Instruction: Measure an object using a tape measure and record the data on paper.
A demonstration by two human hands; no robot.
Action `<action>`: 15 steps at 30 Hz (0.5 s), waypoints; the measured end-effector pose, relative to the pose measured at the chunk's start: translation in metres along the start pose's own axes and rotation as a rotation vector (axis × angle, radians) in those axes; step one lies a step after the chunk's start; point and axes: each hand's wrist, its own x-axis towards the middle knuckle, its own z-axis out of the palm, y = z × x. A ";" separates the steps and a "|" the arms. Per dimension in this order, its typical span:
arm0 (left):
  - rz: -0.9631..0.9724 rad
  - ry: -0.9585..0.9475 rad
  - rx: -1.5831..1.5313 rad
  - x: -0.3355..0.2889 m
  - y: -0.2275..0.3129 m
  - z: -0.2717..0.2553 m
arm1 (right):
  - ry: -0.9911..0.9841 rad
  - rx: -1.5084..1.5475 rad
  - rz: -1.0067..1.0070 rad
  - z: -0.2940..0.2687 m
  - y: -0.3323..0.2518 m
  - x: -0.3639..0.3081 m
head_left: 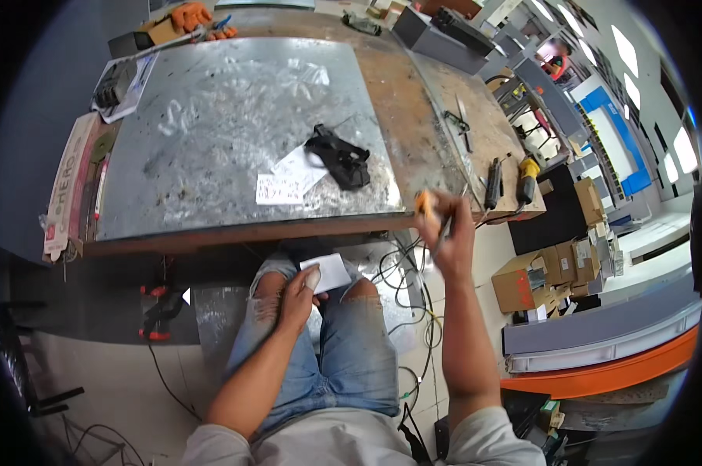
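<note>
1. I see large printed letters along a long pale box (70, 186) on my desk (401, 101).
2. Small handwritten rows on a white slip (279, 189).
3. Red marks on a cardboard box (515, 278).

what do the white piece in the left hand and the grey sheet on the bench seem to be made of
White piece in the left hand: probably paper or card, matte, as it looks thin and straight-edged. Grey sheet: likely metal, worn and semi-glossy, given its scuffs and bright patches.

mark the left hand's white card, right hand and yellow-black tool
White card (334, 271): head view, its face
Right hand (455, 233): head view, middle of hand
Yellow-black tool (528, 179): head view, middle of its body
</note>
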 end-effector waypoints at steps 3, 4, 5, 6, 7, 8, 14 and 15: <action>-0.028 0.008 -0.004 -0.009 0.026 -0.042 | -0.241 0.014 0.045 0.076 -0.034 -0.094; -0.067 0.009 -0.037 -0.010 0.028 -0.038 | -0.347 0.009 0.075 0.095 -0.016 -0.124; -0.063 0.007 -0.116 -0.010 0.022 -0.041 | -0.372 -0.049 0.133 0.111 -0.019 -0.141; -0.066 0.002 -0.124 -0.012 0.025 -0.036 | -0.352 -0.022 0.156 0.125 -0.014 -0.156; -0.069 0.001 -0.131 -0.020 0.033 -0.029 | -0.334 0.007 0.179 0.136 -0.010 -0.170; -0.071 0.014 -0.109 -0.031 0.045 -0.020 | -0.308 0.007 0.167 0.143 -0.009 -0.177; -0.011 0.210 0.163 -0.048 0.053 -0.032 | -0.344 0.005 0.201 0.168 -0.018 -0.192; 0.154 0.258 0.118 -0.042 0.043 -0.037 | -0.375 -0.007 0.169 0.171 -0.022 -0.191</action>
